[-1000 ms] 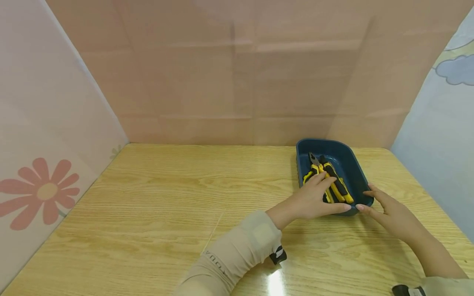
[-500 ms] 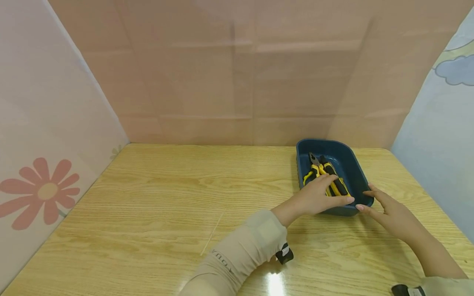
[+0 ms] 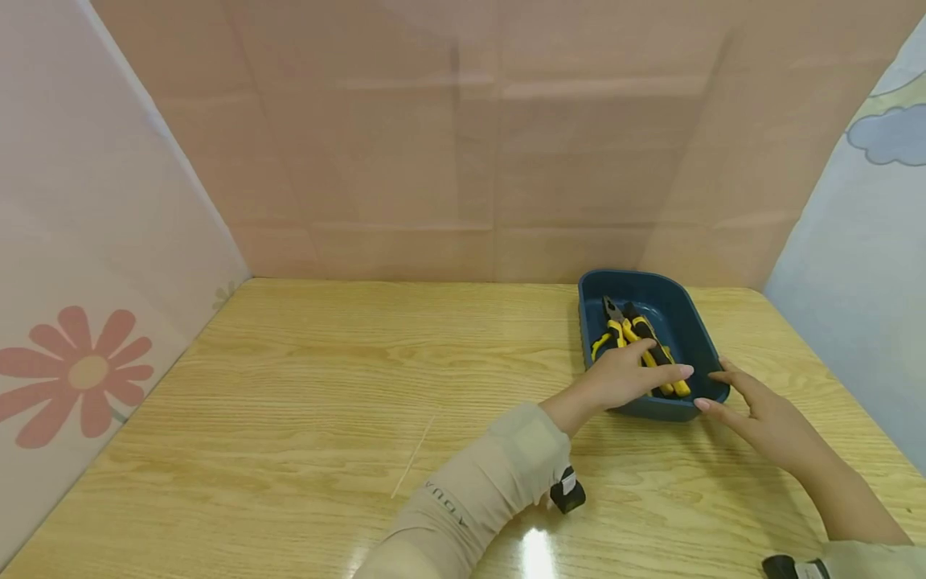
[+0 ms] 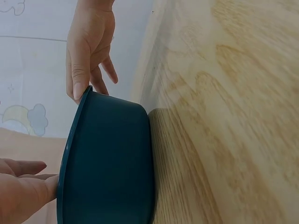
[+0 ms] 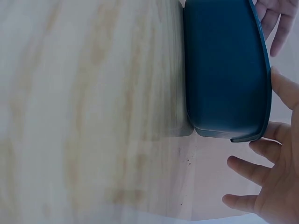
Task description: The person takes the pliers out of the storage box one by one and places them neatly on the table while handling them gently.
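Observation:
In the head view a dark blue bin (image 3: 690, 326) holds pliers (image 3: 612, 310) and other black-and-yellow tools (image 3: 682, 387) on its left side. My left hand (image 3: 615, 376) reaches over the near left rim, its fingers extended above the tool handles; contact with them cannot be made out. My right hand (image 3: 770, 422) holds the near right corner between thumb and fingers. The left wrist view shows the bin's side (image 4: 107, 158), my left hand (image 4: 23, 193) at the rim and my right hand (image 4: 88, 42) beyond. In the right wrist view, my right hand's spread fingers (image 5: 250, 171) are around the bin's corner.
The wooden table (image 3: 289, 402) extends left of the bin. A pinkish-brown backdrop (image 3: 470, 161) stands behind it, with a flower-printed panel (image 3: 87, 201) at left and a cloud-printed panel (image 3: 861, 281) at right.
My left hand has moved slightly right, with its thumb higher over the bin, showing more of the near rim. The bin, tools and right hand stay in place.

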The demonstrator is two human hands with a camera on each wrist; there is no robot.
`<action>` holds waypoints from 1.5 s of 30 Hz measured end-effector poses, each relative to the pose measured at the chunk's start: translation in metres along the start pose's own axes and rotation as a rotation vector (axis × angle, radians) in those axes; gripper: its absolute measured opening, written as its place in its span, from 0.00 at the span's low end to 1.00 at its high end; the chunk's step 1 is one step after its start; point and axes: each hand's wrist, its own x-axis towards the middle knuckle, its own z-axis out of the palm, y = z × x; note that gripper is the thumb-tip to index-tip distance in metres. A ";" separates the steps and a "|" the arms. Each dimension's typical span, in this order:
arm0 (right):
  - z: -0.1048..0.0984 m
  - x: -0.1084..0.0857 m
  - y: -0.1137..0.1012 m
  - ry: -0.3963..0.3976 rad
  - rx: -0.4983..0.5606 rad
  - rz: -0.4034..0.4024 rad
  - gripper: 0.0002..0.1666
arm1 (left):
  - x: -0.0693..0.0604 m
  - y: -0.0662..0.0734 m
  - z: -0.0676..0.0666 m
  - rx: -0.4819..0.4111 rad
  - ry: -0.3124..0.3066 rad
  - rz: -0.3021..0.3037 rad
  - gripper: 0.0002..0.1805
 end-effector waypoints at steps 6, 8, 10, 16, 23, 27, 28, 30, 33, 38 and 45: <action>0.000 0.000 -0.001 0.002 0.002 0.003 0.38 | 0.002 0.002 0.001 -0.042 0.003 -0.036 0.35; 0.000 0.000 -0.001 0.002 -0.002 0.005 0.38 | 0.003 0.003 0.001 -0.047 0.009 -0.051 0.35; 0.000 0.000 -0.002 0.007 -0.006 0.003 0.38 | 0.005 0.004 0.002 -0.057 0.014 -0.068 0.35; 0.000 0.000 -0.004 0.016 0.009 -0.011 0.37 | 0.011 0.005 0.003 -0.268 0.016 -0.113 0.33; 0.000 -0.003 -0.005 0.017 0.029 -0.017 0.36 | 0.015 0.005 0.005 -0.440 0.049 -0.174 0.32; 0.000 -0.004 -0.004 0.019 0.029 -0.015 0.36 | 0.019 0.006 0.006 -0.485 0.062 -0.202 0.32; 0.000 -0.004 -0.004 0.019 0.027 -0.013 0.36 | 0.020 0.007 0.007 -0.494 0.070 -0.213 0.32; -0.001 -0.005 -0.004 0.017 0.025 -0.011 0.36 | 0.022 0.007 0.008 -0.511 0.087 -0.229 0.32; -0.001 -0.005 -0.003 0.014 0.027 -0.012 0.36 | 0.026 0.008 0.011 -0.555 0.109 -0.249 0.32; -0.001 -0.006 -0.003 0.012 0.043 -0.015 0.36 | 0.030 0.010 0.015 -0.629 0.131 -0.272 0.32; -0.001 -0.007 -0.004 0.015 0.050 -0.012 0.36 | 0.033 0.010 0.020 -0.629 0.146 -0.299 0.32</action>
